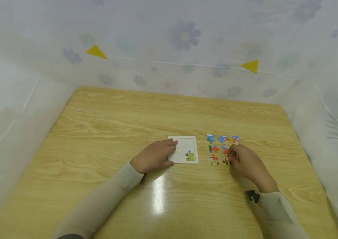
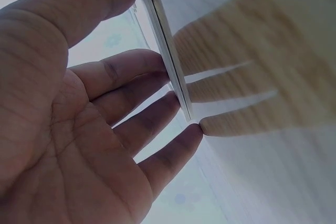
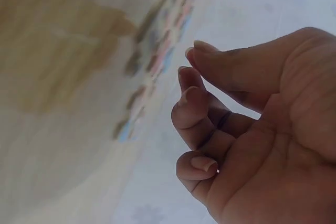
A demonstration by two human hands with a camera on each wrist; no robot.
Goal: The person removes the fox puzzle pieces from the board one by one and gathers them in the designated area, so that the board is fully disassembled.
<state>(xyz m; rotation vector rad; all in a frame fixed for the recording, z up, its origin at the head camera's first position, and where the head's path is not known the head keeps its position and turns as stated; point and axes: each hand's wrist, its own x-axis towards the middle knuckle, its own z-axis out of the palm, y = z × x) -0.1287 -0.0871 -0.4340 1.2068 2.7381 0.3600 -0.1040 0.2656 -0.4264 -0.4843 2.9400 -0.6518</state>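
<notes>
My left hand (image 1: 157,154) rests on the left edge of a white square puzzle board (image 1: 182,143). In the left wrist view, the thumb (image 2: 97,3) and outstretched fingers (image 2: 144,121) touch the edge of that board. A green puzzle piece (image 1: 190,156) lies in its lower right corner. Over the right side of several loose puzzle pieces (image 1: 214,160) is my right hand (image 1: 248,164), its fingers loosely bent. The right wrist view shows its thumb (image 3: 220,64) close to the forefinger, with no piece visible between them. The hand hides part of the group.
A fox-face piece (image 1: 236,139) lies at the top right of the group, and a blue-and-green piece (image 1: 210,138) at the top left. The wooden table (image 1: 121,116) extends around the board. White flowered sheeting (image 1: 183,59) surrounds its back and sides.
</notes>
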